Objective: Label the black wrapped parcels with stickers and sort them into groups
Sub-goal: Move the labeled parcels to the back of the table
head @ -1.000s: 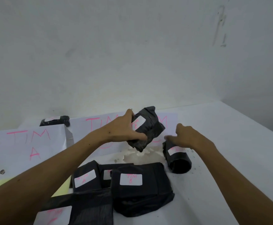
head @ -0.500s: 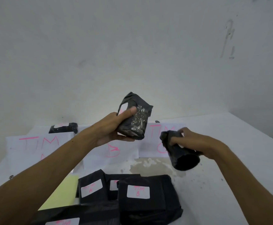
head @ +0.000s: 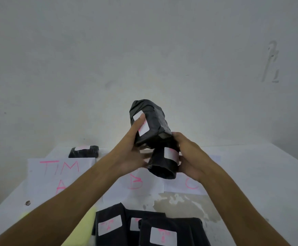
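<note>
Upper parcel: crumpled black plastic-wrapped parcel (head: 149, 124), white sticker turned to camera, probably for reading; raised above pink-lettered paper sheet B (head: 137, 181).
Lower parcel: black wrapped roll (head: 164, 162), touching beneath.
Left hand (head: 132, 150): fingers clamped on upper parcel.
Right hand (head: 189, 157): fingers curled round roll.
Room: bare white surface (head: 251, 174) right of B.

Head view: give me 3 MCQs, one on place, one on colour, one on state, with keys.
1. Where is the lone small parcel? A) behind the TIM A sheet B) on the C sheet C) in a hand
2. Sheet lettering colour? A) blue B) pink C) green
3. The rolled parcel is: A) lying on the table B) on the near pile C) held off the table

Key: A, it lies by the wall past that sheet; B, the letters are pink; C, the right hand grips it below the left hand and its crumpled parcel.
</note>
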{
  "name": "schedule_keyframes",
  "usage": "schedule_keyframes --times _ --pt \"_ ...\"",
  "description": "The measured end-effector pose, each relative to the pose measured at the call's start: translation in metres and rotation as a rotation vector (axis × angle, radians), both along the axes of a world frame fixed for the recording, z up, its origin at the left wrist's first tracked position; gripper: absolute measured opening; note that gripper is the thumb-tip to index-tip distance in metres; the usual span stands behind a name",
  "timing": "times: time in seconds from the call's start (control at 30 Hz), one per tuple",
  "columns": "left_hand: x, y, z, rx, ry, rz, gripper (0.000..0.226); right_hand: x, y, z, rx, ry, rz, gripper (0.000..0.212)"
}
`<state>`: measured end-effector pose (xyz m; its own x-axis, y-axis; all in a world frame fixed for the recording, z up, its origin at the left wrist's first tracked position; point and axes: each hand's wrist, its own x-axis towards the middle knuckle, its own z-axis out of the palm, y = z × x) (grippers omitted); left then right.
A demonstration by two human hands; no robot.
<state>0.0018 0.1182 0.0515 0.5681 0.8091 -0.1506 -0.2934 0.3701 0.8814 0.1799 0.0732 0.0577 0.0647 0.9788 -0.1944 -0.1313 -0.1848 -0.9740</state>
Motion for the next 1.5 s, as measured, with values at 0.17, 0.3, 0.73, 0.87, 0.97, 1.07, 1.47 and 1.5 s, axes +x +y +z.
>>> schedule_keyframes --times 0.17,0.3,0.73,0.87,0.97,1.07,1.47,1.5 --pt "-0.002 -0.003 -0.001 0.018 0.090 -0.049 0.083 -0.009 -0.003 0.009 -0.009 0.104 0.066 0.067" --pt "0.001 -0.009 0.004 0.056 0.221 0.023 0.078 -0.018 -0.013 0.009 0.046 0.132 0.185 0.040" --pt "0.009 -0.009 0.004 0.039 0.137 -0.003 0.077 -0.008 0.010 0.012 0.039 0.283 0.061 0.059" --pt "0.009 0.007 0.014 0.111 0.279 0.171 0.040 0.017 0.021 0.021 0.037 0.258 -0.029 0.063" --pt "0.013 0.025 0.026 0.150 0.223 0.245 0.056 0.039 0.029 0.028 0.103 0.237 -0.140 0.051" --pt "0.019 0.042 0.039 0.181 0.186 0.255 0.078 0.066 0.044 0.031 0.139 0.232 -0.192 0.039" --pt "0.051 0.136 0.030 0.132 0.305 0.261 0.079 0.143 0.159 -0.013 0.033 -0.961 0.147 0.108" --pt "0.053 0.140 0.028 0.139 0.315 0.254 0.065 0.142 0.168 -0.018 0.023 -1.108 0.220 0.109"
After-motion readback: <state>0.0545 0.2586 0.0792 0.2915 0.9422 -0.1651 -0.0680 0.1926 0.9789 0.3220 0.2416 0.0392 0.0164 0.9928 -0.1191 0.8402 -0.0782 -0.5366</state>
